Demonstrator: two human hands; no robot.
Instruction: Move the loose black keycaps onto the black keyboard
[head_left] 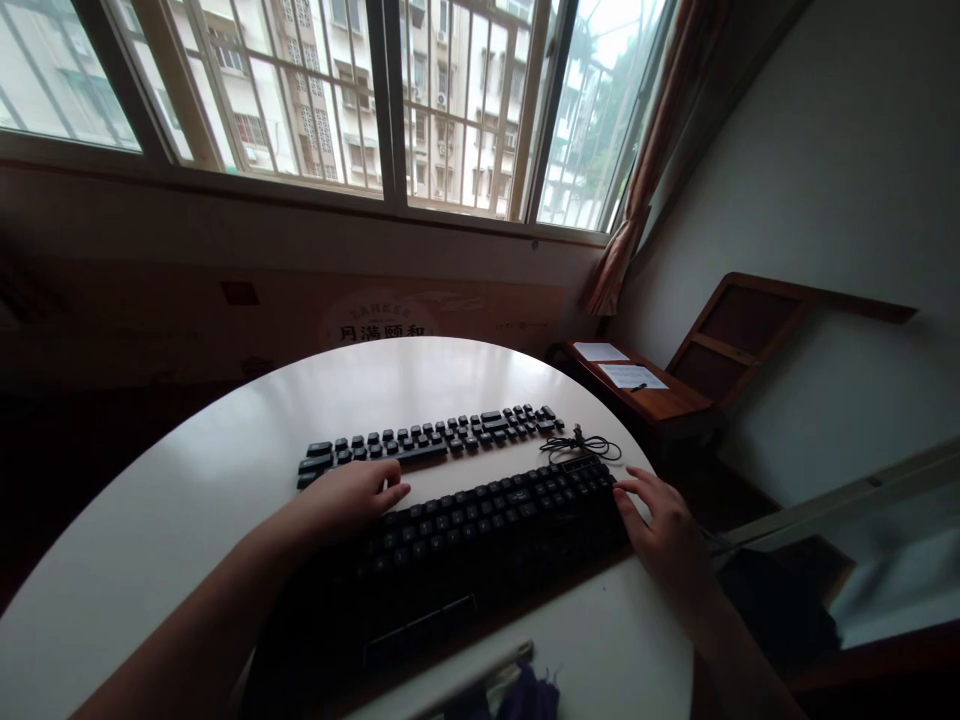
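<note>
A black keyboard (pixel 487 520) lies on the white round table in front of me, its front part very dark. Behind it, several loose black keycaps (pixel 442 437) stand in rows on the table top. My left hand (pixel 367 487) is closed, fingers curled, at the keyboard's far left corner; whatever lies inside the curl is hidden. At the opposite end, my right hand (pixel 658 515) has thumb and fingertips closed at the keyboard's right edge. A coiled black cable (pixel 581 447) with a plug rests behind the keyboard's right end, close to the right hand.
Toward me on the white table (pixel 187 500) lie a pale rod-like thing (pixel 480 678) and a crumpled purple cloth (pixel 529 695). Beyond the table's right edge, a wooden bench (pixel 667 400) holds paper sheets (pixel 630 376) and a pen (pixel 638 387). Barred windows fill the back.
</note>
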